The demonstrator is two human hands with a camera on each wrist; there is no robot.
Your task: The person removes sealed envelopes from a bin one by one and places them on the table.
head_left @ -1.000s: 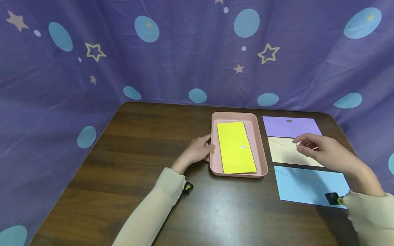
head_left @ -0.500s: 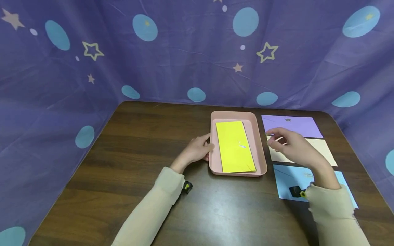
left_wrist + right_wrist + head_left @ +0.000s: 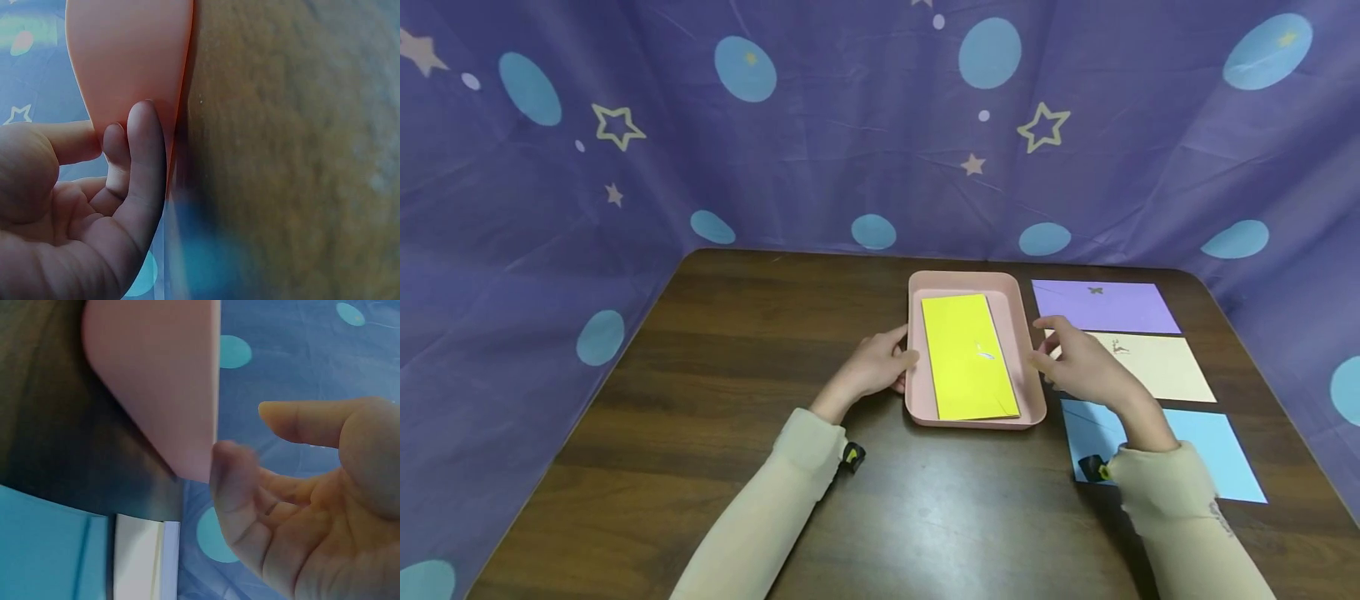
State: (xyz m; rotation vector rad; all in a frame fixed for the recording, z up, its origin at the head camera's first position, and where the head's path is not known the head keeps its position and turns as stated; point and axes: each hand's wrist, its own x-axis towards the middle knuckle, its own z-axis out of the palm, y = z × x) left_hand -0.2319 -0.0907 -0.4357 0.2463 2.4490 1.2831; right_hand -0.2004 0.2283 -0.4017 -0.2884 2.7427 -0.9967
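A pink rectangular tray (image 3: 962, 283) stands on the table, a yellow envelope (image 3: 968, 358) with a small white mark lying in it. My left hand (image 3: 874, 364) pinches the tray's left side; in the left wrist view its thumb meets the rim and its fingers (image 3: 147, 144) press the outer wall. My right hand (image 3: 1082, 362) hovers at the tray's right side, above the left end of the cream envelope (image 3: 1165, 371). In the right wrist view its thumb (image 3: 300, 422) is apart from the rim, and a blurred fingertip is close to the wall; contact is unclear.
A purple envelope (image 3: 1105, 308) lies behind the cream one and a blue envelope (image 3: 1213, 450) in front, in a column right of the tray. The dark wooden table (image 3: 760, 333) ends at a patterned blue-purple curtain (image 3: 820, 150).
My right hand has moved left from over the cream envelope to the tray's right side. The left hand has kept its hold on the tray. The view has shifted slightly.
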